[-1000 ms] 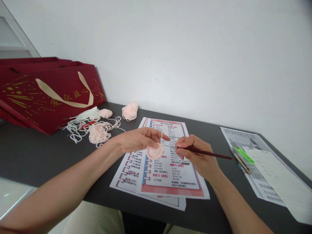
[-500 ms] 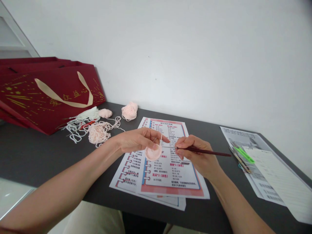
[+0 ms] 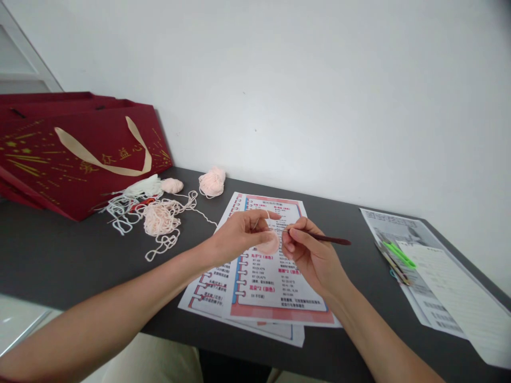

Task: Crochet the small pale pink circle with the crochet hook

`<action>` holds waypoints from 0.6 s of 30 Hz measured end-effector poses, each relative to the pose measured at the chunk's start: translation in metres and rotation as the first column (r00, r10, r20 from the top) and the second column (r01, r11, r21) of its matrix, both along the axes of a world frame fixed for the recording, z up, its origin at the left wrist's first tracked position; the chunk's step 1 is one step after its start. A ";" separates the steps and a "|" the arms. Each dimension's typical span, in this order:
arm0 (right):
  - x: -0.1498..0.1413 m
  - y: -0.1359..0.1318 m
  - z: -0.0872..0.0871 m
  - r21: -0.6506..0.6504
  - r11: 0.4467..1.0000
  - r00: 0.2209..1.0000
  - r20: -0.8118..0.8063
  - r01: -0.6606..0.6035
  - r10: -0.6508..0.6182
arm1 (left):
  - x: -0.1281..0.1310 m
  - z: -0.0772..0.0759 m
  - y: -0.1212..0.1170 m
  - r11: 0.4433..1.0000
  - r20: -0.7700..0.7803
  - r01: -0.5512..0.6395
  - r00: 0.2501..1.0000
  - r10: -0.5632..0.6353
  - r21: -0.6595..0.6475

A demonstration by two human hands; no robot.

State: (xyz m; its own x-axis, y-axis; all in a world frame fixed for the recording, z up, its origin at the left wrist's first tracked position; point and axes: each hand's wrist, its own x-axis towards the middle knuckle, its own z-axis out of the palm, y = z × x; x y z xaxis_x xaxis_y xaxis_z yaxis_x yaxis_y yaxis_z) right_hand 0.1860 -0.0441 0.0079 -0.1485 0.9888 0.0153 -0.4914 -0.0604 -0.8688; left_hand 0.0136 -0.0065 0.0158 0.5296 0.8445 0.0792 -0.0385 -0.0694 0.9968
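Note:
Between my hands is a small round piece of pale pink crochet [image 3: 268, 243]. My left hand [image 3: 243, 232] pinches its upper left edge, with a strand of pink yarn looped over the stretched index finger. In my right hand [image 3: 305, 242] is a crochet hook [image 3: 335, 240], gripped like a pen, its dark handle pointing right and its thin metal shaft reaching toward the crochet piece. The hook's tip is hidden near my left fingers. Beneath both hands lie printed pattern sheets [image 3: 279, 298] on the dark table.
Left of the sheets lie a tangle of pink yarn [image 3: 160, 218], white yarn [image 3: 146, 186] and a pink yarn ball [image 3: 212, 182]. Red paper bags [image 3: 80, 154] stand behind them. At right, green-handled scissors [image 3: 401, 255] rest on papers [image 3: 451, 282] by the table edge.
My left hand has moved right with the crochet piece, and my right hand has shifted slightly left with the hook. A yarn loop has spread out below the tangle.

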 end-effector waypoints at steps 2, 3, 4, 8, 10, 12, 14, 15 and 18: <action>0.000 -0.001 0.000 0.034 0.999 0.999 0.030 0.020 -0.021 | 0.002 -0.002 -0.002 0.999 0.030 -0.026 0.999 0.027 -0.032; 0.001 -0.001 0.000 0.052 0.998 0.999 0.045 0.021 -0.023 | 0.002 -0.002 -0.002 0.998 0.036 -0.031 0.999 0.033 -0.047; 0.003 -0.002 0.001 0.072 0.997 0.998 0.059 0.020 -0.024 | 0.002 -0.003 -0.002 0.998 0.035 -0.034 0.999 0.036 -0.060; 0.008 -0.002 0.003 0.184 0.982 0.983 0.167 0.047 -0.079 | 0.002 -0.002 -0.002 0.997 -0.020 -0.072 0.997 0.071 -0.026; 0.011 -0.002 0.002 0.243 0.968 0.962 0.247 0.056 -0.118 | 0.002 -0.001 -0.002 0.996 -0.041 -0.092 0.995 0.092 0.009; 0.012 -0.003 0.000 0.295 0.954 0.935 0.319 0.057 -0.154 | 0.002 -0.001 -0.003 0.994 -0.048 -0.103 0.993 0.104 0.035; 0.012 -0.005 -0.002 0.340 0.938 0.900 0.387 0.064 -0.202 | 0.002 -0.002 -0.003 0.992 -0.058 -0.109 0.992 0.113 0.058; 0.012 -0.006 -0.003 0.361 0.930 0.877 0.423 0.070 -0.230 | 0.002 -0.002 -0.003 0.991 -0.064 -0.112 0.991 0.117 0.068; 0.010 -0.010 -0.004 0.428 0.900 0.795 0.516 0.082 -0.318 | 0.002 -0.003 -0.004 0.987 -0.090 -0.120 0.987 0.130 0.110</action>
State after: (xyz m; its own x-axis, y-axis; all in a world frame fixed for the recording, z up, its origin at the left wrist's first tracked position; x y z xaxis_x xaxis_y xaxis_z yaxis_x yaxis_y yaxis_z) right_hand 0.1958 -0.0536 0.0039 -0.0459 0.9328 0.3576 0.1258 0.3605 -0.9242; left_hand 0.0157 -0.0101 0.0124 0.4295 0.8946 0.1235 0.0728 -0.1706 0.9826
